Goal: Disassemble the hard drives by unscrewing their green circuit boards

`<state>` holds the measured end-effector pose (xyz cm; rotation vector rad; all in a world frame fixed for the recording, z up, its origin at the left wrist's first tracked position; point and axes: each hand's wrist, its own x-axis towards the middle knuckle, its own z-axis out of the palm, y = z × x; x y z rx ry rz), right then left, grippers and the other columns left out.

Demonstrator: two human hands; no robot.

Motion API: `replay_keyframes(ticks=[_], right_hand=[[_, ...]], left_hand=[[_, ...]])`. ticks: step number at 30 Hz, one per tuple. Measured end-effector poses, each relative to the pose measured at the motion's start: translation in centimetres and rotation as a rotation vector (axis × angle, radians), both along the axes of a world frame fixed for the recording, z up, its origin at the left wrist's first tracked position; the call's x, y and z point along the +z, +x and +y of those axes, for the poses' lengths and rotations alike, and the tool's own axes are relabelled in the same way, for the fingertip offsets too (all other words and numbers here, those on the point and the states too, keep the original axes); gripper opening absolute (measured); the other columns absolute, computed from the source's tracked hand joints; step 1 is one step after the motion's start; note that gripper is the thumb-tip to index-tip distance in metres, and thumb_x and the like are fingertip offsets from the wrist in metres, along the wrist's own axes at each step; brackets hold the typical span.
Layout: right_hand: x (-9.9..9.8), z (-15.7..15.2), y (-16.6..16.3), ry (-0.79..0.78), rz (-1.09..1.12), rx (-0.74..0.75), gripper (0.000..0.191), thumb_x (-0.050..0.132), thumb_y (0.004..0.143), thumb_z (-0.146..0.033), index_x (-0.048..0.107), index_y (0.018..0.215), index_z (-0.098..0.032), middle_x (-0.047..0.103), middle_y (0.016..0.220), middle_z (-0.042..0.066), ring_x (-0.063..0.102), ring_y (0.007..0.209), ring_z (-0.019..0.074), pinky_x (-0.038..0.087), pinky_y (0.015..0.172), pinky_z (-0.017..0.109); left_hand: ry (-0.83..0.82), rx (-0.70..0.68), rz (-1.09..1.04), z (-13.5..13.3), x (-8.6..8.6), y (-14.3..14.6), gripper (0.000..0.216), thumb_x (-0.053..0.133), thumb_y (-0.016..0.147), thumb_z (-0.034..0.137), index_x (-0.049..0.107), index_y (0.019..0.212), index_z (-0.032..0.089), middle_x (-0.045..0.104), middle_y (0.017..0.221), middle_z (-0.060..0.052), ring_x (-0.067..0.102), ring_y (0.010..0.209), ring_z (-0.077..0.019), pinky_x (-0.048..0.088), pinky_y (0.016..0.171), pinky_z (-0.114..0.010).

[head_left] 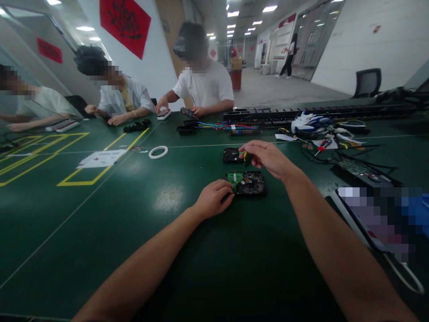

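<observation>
A hard drive [254, 184] lies flat on the green table with its green circuit board facing up. My left hand [216, 197] grips its left end, fingers curled over the edge. Above it, my right hand [264, 156] is closed on a small screwdriver [247, 158] with a black and yellow handle. The screwdriver points down toward the drive; whether its tip touches a screw is too small to tell. Just behind lies a second hard drive [230, 155], partly covered by my right hand.
To the right are a phone-like device [365, 223] with a white cable, another circuit-board unit [365, 172], a red screwdriver [323, 145] and gloves [310, 121]. A white tape ring [158, 152] and paper [102, 158] lie left. Across the table, several people sit working.
</observation>
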<state>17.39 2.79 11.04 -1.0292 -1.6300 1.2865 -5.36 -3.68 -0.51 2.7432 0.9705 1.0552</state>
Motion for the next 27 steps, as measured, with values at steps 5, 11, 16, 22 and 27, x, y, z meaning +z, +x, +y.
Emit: replay_keyframes(ticks=[5,11,16,22,27], right_hand=[[-0.36,0.39,0.01,-0.026,0.043,0.005,0.024,0.058,0.095,-0.037,0.073,0.101,-0.02,0.07,0.093,0.008,0.051,0.056,0.0106,0.036,0.044,0.025],[-0.38,0.44,0.11,-0.05,0.055,0.034,0.023,0.059,0.095,-0.035,0.073,0.105,-0.02,0.067,0.088,0.007,0.054,0.058,0.0117,0.038,0.045,0.026],[-0.38,0.44,0.19,-0.008,0.004,0.005,0.02,0.061,0.095,-0.036,0.073,0.1,-0.022,0.059,0.077,0.003,0.052,0.059,0.0117,0.034,0.045,0.025],[-0.31,0.33,0.19,-0.004,-0.006,-0.004,0.019,0.061,0.095,-0.037,0.072,0.097,-0.021,0.056,0.072,0.003,0.052,0.06,0.0124,0.035,0.044,0.024],[-0.23,0.25,0.1,-0.013,-0.012,0.002,0.02,0.061,0.094,-0.037,0.071,0.098,-0.02,0.057,0.072,0.002,0.052,0.059,0.0116,0.035,0.045,0.023]], left_hand=[[-0.006,0.003,0.001,0.01,0.03,0.03,0.008,0.059,0.094,0.024,0.064,0.099,0.018,0.069,0.109,-0.008,0.066,0.103,-0.0209,0.057,0.09,-0.04],[-0.009,0.005,0.003,0.08,-0.15,0.04,0.008,0.058,0.094,0.024,0.064,0.098,0.019,0.069,0.109,-0.008,0.066,0.104,-0.021,0.057,0.09,-0.04],[-0.002,0.011,-0.001,0.13,-0.15,0.03,0.009,0.057,0.094,0.023,0.063,0.1,0.019,0.069,0.111,-0.009,0.065,0.108,-0.0226,0.055,0.093,-0.043],[-0.027,0.019,0.017,0.03,0.13,0.03,0.012,0.054,0.094,0.021,0.062,0.103,0.02,0.068,0.114,-0.01,0.062,0.113,-0.0244,0.053,0.097,-0.045],[-0.057,0.027,0.032,-0.02,0.2,0.1,0.01,0.055,0.094,0.023,0.061,0.102,0.021,0.067,0.112,-0.009,0.062,0.111,-0.0238,0.052,0.097,-0.044]])
